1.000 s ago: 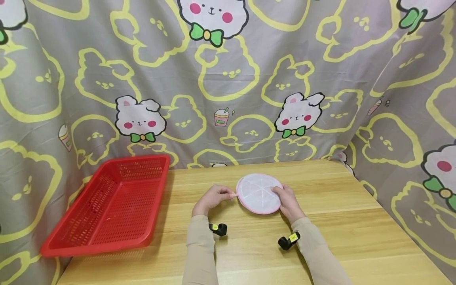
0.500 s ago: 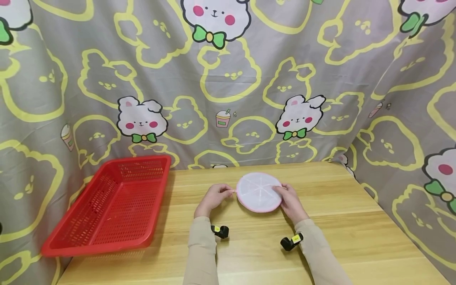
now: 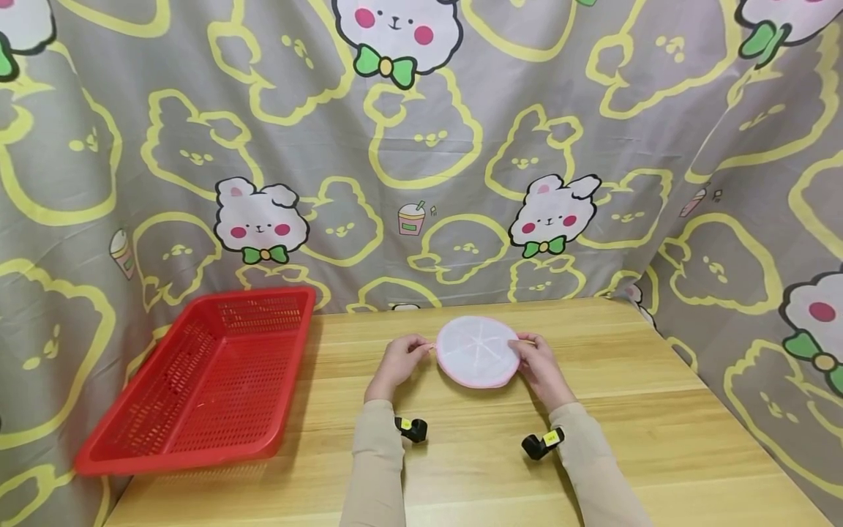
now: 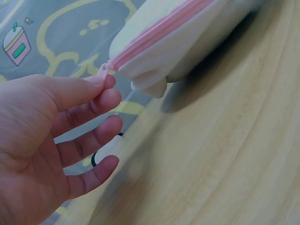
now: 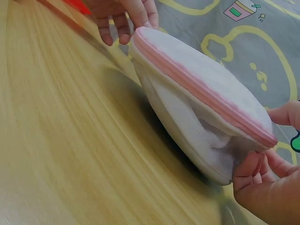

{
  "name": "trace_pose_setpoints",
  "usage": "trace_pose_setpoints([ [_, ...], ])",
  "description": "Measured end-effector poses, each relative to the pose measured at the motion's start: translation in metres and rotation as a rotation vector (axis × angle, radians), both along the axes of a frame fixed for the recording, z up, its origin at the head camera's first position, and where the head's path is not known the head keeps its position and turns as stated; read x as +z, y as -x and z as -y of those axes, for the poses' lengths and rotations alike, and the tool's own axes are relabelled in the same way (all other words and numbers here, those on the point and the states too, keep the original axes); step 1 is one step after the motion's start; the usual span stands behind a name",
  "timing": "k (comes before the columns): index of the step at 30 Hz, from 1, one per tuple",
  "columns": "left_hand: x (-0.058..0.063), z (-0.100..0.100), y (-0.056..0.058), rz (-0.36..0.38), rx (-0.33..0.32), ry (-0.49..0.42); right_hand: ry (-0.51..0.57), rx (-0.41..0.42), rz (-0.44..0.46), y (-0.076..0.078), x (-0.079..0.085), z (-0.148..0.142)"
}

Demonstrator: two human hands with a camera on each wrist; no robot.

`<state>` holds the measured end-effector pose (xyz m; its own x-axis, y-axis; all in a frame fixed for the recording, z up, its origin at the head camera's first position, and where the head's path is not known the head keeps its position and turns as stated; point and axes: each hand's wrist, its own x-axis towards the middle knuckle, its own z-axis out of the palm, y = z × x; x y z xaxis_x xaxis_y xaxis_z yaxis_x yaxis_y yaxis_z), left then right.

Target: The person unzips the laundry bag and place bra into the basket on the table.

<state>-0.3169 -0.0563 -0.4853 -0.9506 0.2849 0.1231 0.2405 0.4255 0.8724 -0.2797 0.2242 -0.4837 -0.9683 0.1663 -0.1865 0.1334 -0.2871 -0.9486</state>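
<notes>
A round white pouch [image 3: 477, 353] with a pink zipper round its top edge is held between both hands, over the wooden table. Its top is white with pale lines meeting in the middle, and its soft mesh side [image 5: 187, 126] is creased. On the left, my left hand [image 3: 400, 360] pinches the pink zipper pull [image 4: 103, 70] between thumb and forefinger, the other fingers loosely bent. My right hand [image 3: 536, 366] grips the opposite edge, thumb on top and fingers bunched below against the side. The zipper [image 5: 201, 91] looks closed along the stretch facing the right wrist camera.
A red perforated plastic basket [image 3: 217, 380] stands at the left of the table [image 3: 474, 476]. Behind and at both sides hangs a grey curtain [image 3: 448, 161] with cartoon animals. A small black camera is strapped to each wrist.
The pouch has risen slightly in the head view, with its top turned a little. My right hand has shifted its hold on the edge, while my left hand still pinches the pull.
</notes>
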Motion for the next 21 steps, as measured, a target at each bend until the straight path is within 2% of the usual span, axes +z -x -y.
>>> trace_pose_setpoints([
  [9,-0.001,-0.006,0.001,-0.031,0.059,-0.008,-0.019,-0.021,0.001,0.001,0.005,-0.004],
  [14,-0.002,-0.013,0.002,-0.077,0.119,-0.005,-0.055,-0.037,0.005,0.002,0.012,-0.008],
  [21,-0.003,-0.021,0.004,-0.127,0.215,0.028,-0.157,-0.059,-0.039,0.007,0.019,-0.014],
])
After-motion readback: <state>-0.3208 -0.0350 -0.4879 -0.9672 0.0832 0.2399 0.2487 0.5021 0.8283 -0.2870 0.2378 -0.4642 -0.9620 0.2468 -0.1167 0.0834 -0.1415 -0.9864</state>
